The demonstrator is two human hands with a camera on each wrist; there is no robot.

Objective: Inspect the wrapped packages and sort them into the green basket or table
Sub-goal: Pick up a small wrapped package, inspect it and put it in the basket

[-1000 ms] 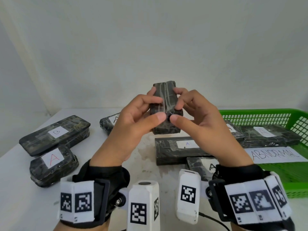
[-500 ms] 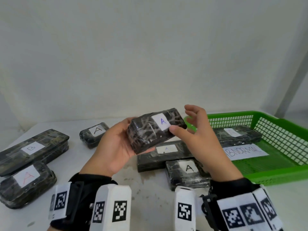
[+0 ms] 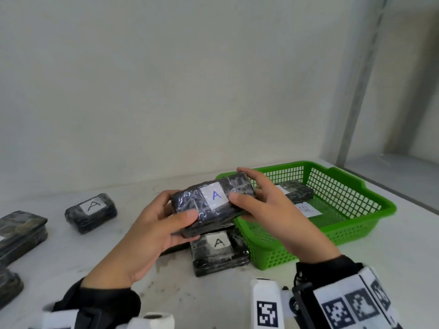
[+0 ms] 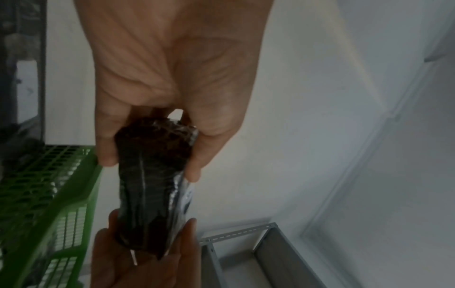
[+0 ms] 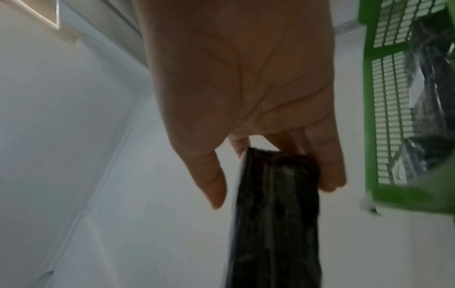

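From the head view, both hands are up over the table (image 3: 392,257) w/ one wrapped package (image 3: 213,205) between them, label side up, a blue "A" on its white sticker. Left hand (image 3: 152,233) grips the near-left end, thumb on top, fingers curled under; right hand (image 3: 268,210) grips the far-right end, thumb beside the label, fingers wrapped over the far edge. The pkg is held in the air just left of the green basket (image 3: 356,224), above two more pkgs on the table, the nearer one (image 3: 218,252) marked "A". Another "A" pkg (image 3: 91,212) sits apart to the left; a long dark pkg (image 3: 19,233) lies at the left edge. In the basket: a dark pkg (image 3: 297,192) and a paper sign (image 3: 308,210), partly hidden. Left wrist view: left hand (image 4: 169,78) pinches the pkg (image 4: 150,185) end-on, thumb one side, fingers the other; right hand's fingers (image 4: 147,263) hold the far end; basket (image 4: 74,204) at left. Right wrist view, blurry: right hand (image 5: 246,87) clamps the pkg (image 5: 275,214) end, thumb and fingers on opposite faces; basket (image 5: 369,117) at right w/ wrapped pkgs inside.
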